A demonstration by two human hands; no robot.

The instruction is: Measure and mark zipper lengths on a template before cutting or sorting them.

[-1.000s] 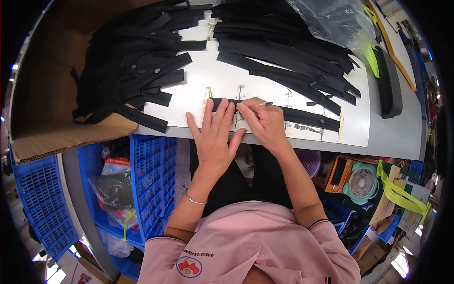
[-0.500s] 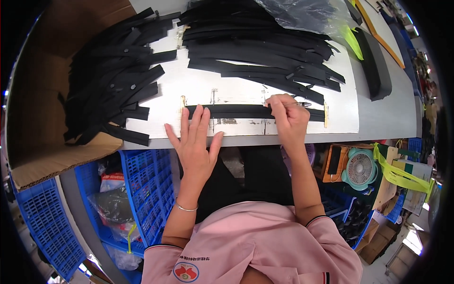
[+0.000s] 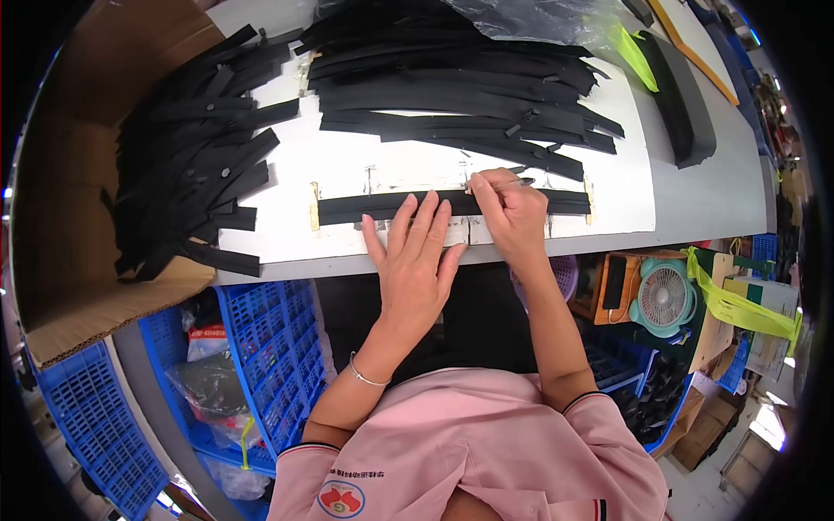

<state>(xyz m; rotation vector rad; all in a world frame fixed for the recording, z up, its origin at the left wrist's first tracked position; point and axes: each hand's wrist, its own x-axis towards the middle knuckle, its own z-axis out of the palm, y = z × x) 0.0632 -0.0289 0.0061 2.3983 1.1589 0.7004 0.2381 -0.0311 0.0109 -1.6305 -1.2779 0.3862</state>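
Note:
A black zipper lies straight across a white board, between two yellowish tape marks. My left hand rests on its middle, fingers spread and extended, holding nothing. Just to the right, my right hand is closed around a slim pen. The pen's tip is hidden by the fingers, near the zipper's upper edge and a dark line drawn on the board. Many more black zippers lie in a layered spread beyond my hands. Another heap of zippers sits at the left.
An open cardboard box stands on the left, partly under the heap. Clear plastic sheeting covers the far side. A long black block lies at the right. Blue crates and a teal fan are below the table edge.
My left hand has slid right along the zipper, closer to my right hand. The right hand keeps its place by the drawn line with the pen. The whole view has shifted slightly.

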